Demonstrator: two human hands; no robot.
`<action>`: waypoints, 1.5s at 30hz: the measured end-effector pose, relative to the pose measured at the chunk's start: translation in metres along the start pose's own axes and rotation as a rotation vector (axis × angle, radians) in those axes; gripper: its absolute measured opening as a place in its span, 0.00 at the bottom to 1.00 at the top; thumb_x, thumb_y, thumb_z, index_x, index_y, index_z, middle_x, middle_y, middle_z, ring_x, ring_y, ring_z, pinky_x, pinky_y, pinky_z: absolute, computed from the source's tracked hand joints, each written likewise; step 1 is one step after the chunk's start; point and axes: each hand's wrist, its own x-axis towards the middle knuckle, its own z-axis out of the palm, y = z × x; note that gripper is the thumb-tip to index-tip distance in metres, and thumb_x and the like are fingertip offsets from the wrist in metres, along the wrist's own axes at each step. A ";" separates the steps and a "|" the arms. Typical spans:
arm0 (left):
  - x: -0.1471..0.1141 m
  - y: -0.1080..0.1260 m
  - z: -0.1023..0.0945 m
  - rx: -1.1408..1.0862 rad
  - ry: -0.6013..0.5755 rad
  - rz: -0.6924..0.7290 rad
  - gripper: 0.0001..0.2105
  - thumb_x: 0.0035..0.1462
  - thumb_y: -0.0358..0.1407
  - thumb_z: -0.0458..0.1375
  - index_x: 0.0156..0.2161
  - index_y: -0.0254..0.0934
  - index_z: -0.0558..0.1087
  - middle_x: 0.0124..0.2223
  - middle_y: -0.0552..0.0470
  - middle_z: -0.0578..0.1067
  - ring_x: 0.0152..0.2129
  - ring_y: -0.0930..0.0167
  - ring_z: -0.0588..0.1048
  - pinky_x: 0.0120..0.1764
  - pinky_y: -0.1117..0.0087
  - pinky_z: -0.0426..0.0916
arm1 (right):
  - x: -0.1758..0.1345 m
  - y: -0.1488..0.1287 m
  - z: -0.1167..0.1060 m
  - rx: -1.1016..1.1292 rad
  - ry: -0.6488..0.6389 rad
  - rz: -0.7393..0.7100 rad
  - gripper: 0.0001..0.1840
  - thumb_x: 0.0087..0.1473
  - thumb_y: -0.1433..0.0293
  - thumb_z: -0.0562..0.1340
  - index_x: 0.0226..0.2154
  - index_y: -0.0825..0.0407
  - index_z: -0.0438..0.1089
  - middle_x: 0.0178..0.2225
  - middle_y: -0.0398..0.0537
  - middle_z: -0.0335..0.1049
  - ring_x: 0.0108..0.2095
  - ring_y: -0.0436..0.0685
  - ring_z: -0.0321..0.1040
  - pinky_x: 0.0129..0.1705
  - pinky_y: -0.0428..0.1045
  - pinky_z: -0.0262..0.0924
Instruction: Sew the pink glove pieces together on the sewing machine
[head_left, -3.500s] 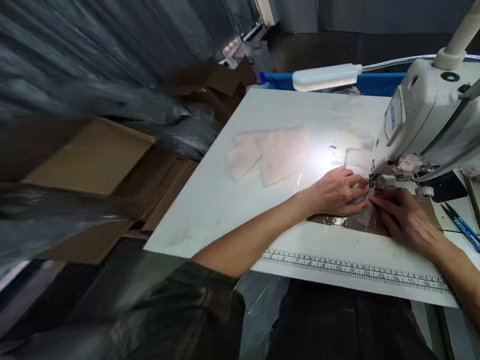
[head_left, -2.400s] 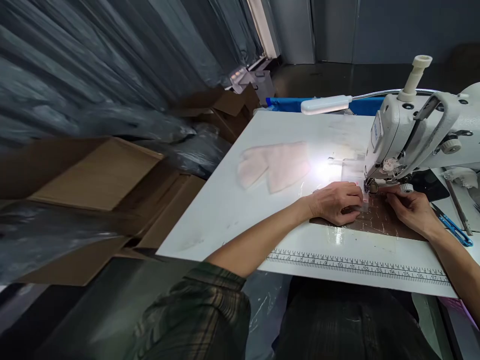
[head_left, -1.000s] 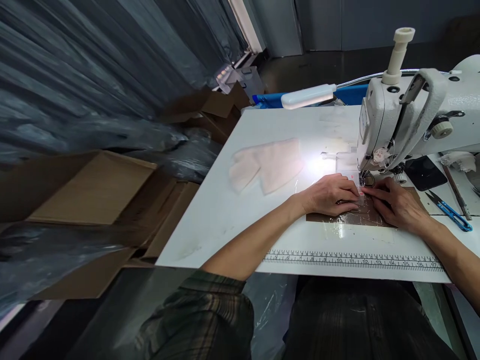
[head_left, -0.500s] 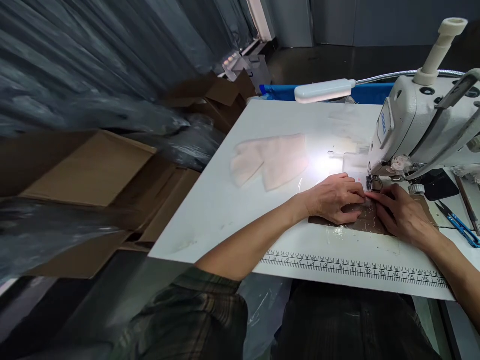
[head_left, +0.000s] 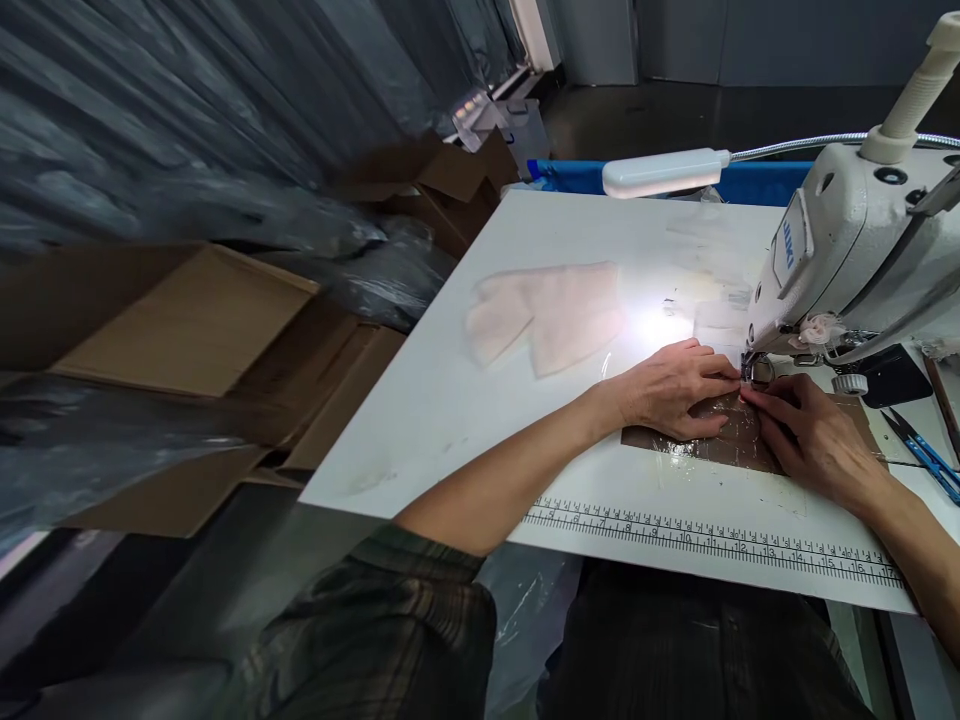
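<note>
My left hand [head_left: 671, 387] lies palm down beside the presser foot [head_left: 756, 370] of a white sewing machine [head_left: 832, 245]. Its fingers stretch toward the foot and its thumb is apart. From the other side my right hand [head_left: 814, 435] reaches in with bent fingers, its fingertips close to those of the left, just in front of the foot. Whatever small piece lies at the fingertips is too hidden to name. Beneath both hands is a shiny brown patch [head_left: 739, 452] on the white table [head_left: 450, 420]. Pale pink fabric [head_left: 574, 315] lies flat left of the hands.
Blue-handled thread snips [head_left: 930, 455] lie right of my right hand. A lit lamp [head_left: 664, 173] hangs over the table. A ruler strip [head_left: 697, 540] runs along the front edge. Open cardboard boxes [head_left: 187, 320] and plastic sheeting [head_left: 390, 265] stand to the left.
The view has shifted slightly, so the machine appears farther right. Both hands stay by the presser foot, with only a slight shift of the fingers.
</note>
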 end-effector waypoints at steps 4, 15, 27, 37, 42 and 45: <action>0.001 -0.001 0.001 0.029 -0.006 -0.009 0.19 0.64 0.43 0.51 0.50 0.32 0.76 0.53 0.41 0.77 0.38 0.65 0.75 0.45 0.61 0.67 | 0.002 -0.001 0.002 -0.040 -0.016 0.046 0.24 0.67 0.61 0.49 0.54 0.50 0.75 0.42 0.58 0.70 0.31 0.58 0.71 0.27 0.52 0.69; 0.005 0.000 0.002 0.065 -0.041 -0.111 0.19 0.63 0.45 0.52 0.49 0.35 0.77 0.54 0.43 0.75 0.37 0.66 0.73 0.45 0.62 0.65 | 0.010 0.019 -0.025 0.388 -0.134 0.301 0.23 0.64 0.54 0.52 0.48 0.48 0.75 0.42 0.53 0.77 0.42 0.64 0.74 0.44 0.58 0.71; 0.006 0.001 0.004 0.071 -0.038 -0.152 0.23 0.65 0.46 0.50 0.54 0.31 0.74 0.53 0.42 0.74 0.41 0.65 0.72 0.46 0.62 0.63 | 0.009 0.017 -0.018 0.394 -0.058 0.435 0.31 0.58 0.43 0.52 0.46 0.51 0.71 0.43 0.57 0.73 0.42 0.66 0.72 0.46 0.62 0.68; 0.004 -0.002 0.012 0.008 0.101 -0.185 0.22 0.64 0.43 0.51 0.56 0.30 0.68 0.56 0.36 0.72 0.50 0.59 0.71 0.51 0.55 0.66 | 0.003 0.024 -0.008 0.269 0.016 0.430 0.19 0.58 0.56 0.54 0.37 0.50 0.75 0.39 0.56 0.73 0.40 0.64 0.73 0.41 0.58 0.69; 0.005 0.002 0.015 0.022 0.185 -0.299 0.26 0.65 0.40 0.48 0.64 0.28 0.56 0.65 0.32 0.63 0.63 0.55 0.61 0.60 0.49 0.61 | 0.001 0.019 -0.005 0.161 0.003 0.399 0.23 0.58 0.56 0.53 0.42 0.52 0.76 0.39 0.58 0.73 0.36 0.64 0.75 0.39 0.57 0.71; 0.014 -0.008 0.012 0.039 0.112 -0.342 0.26 0.67 0.42 0.47 0.64 0.27 0.56 0.65 0.31 0.63 0.65 0.54 0.60 0.63 0.48 0.56 | -0.003 0.018 0.005 0.108 0.034 0.382 0.22 0.59 0.55 0.52 0.37 0.49 0.77 0.35 0.56 0.74 0.29 0.61 0.74 0.33 0.55 0.70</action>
